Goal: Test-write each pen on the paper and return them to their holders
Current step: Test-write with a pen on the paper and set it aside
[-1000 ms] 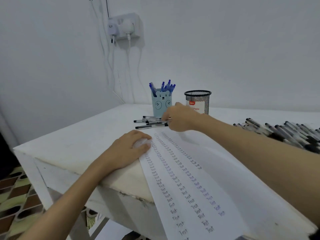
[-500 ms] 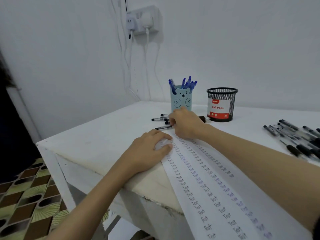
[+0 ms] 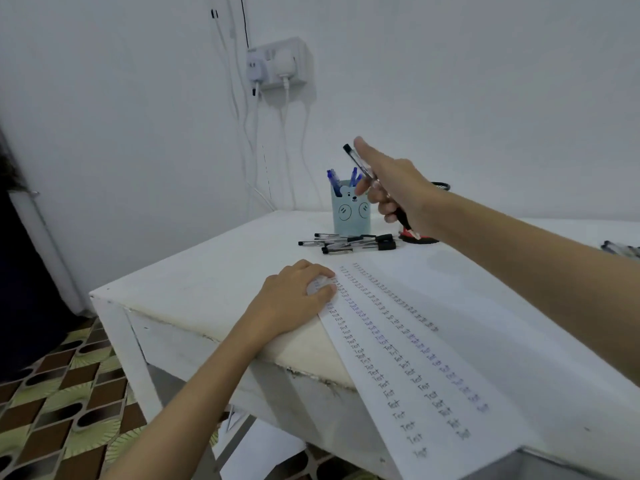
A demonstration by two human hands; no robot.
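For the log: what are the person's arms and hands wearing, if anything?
Nothing visible. Both forearms are bare as far as the frame shows, with no sleeves or gloves. The left hand and right hand show no rings, watch or wristband on the sides facing the camera.

A plain white wall (image 3: 450, 81) fills the background. A white socket (image 3: 277, 62) is mounted on it, holding two plugs, with white cables (image 3: 287, 140) hanging down from it toward the tabletop (image 3: 207, 271). The white tabletop stands below the socket, its paint chipped along the near edge. Left of it, the floor (image 3: 52, 393) shows brown and green patterned tiles.
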